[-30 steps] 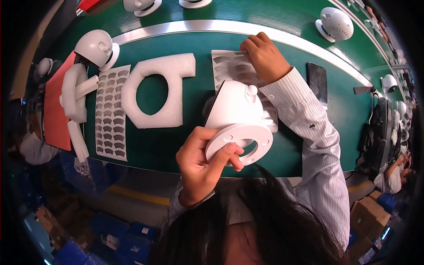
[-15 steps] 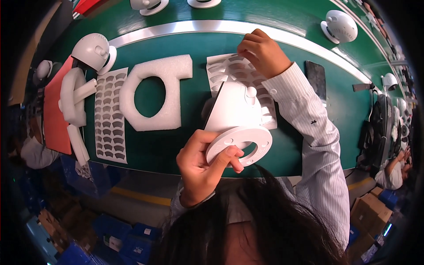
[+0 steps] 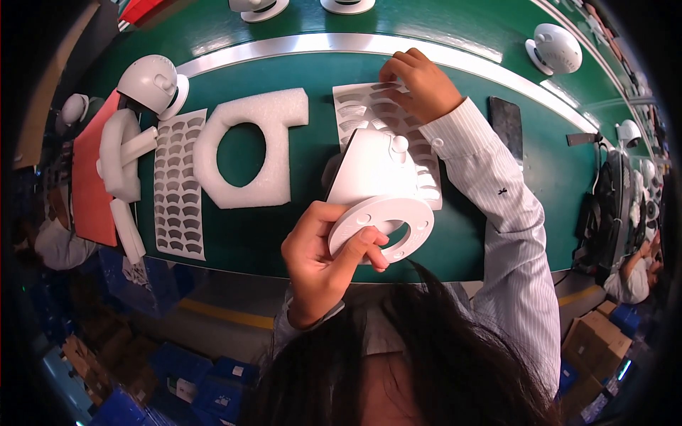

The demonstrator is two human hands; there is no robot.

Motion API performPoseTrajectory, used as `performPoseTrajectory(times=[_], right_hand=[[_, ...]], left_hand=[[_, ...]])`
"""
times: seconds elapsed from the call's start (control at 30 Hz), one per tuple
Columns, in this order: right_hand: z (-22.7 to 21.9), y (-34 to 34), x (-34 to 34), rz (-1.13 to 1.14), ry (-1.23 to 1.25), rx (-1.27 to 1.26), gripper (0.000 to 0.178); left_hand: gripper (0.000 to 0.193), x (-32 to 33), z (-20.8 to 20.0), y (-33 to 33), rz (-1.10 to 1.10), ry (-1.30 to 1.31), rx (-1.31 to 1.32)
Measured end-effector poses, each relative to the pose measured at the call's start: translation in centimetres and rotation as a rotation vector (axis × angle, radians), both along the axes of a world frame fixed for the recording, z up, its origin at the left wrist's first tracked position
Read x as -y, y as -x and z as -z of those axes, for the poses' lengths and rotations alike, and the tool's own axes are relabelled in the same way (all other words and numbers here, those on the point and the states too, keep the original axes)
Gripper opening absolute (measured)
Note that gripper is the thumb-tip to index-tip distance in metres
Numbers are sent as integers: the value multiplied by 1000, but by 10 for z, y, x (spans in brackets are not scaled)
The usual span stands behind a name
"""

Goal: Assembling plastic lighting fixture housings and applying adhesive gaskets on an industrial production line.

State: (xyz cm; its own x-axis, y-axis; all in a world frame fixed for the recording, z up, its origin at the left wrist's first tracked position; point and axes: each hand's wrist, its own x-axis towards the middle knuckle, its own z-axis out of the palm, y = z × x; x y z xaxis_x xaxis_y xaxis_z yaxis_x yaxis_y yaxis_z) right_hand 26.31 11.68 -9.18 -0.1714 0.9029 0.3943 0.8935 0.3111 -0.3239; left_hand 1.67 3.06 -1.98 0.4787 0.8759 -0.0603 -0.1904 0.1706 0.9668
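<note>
My left hand (image 3: 316, 263) grips a white camera (image 3: 373, 167) by its round, ring-shaped base (image 3: 415, 220), thumb on the underside and fingers around the rim. The camera is tilted, its base facing me and its dark front edge to the left. Behind it lies a sheet of grey curved stickers (image 3: 359, 106), partly covered by the camera. My right hand (image 3: 424, 84) is at the sheet's far edge, thumb and forefinger closed together there. Whether a single sticker is between the fingertips I cannot make out.
Left of the hands lie a white foam cutout (image 3: 206, 160) and another sticker sheet (image 3: 177, 213). Another white camera (image 3: 149, 82) stands near an orange-red mat (image 3: 92, 192) with foam pieces. A dark phone (image 3: 506, 124) lies at right. More cameras (image 3: 558, 48) stand beyond the metal strip.
My left hand has shifted the camera slightly left and up. The right hand stays at the sheet's far edge, its fingers slightly more extended to the left. The view has shifted a little.
</note>
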Motion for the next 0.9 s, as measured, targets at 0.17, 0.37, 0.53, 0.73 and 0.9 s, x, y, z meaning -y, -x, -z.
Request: performPoseTrajectory(times=[0.17,0.37,0.53,0.73,0.9], right_hand=[[-5,1,2,8,47,-9,12],[-2,-2,1,-53,42,-3,16],[-12,-5,5,-14,113,-224,15],[-9,3,6,58,-80,141,17],[-7,3,1,124,-30,-95,16]], left_hand=[[12,0,2,1,14,13,41],[12,0,4,2,19,-13,32],[11,0,4,1,24,-13,38],[11,0,2,1,-6,28,42],[12,0,0,-7,-110,-21,4]])
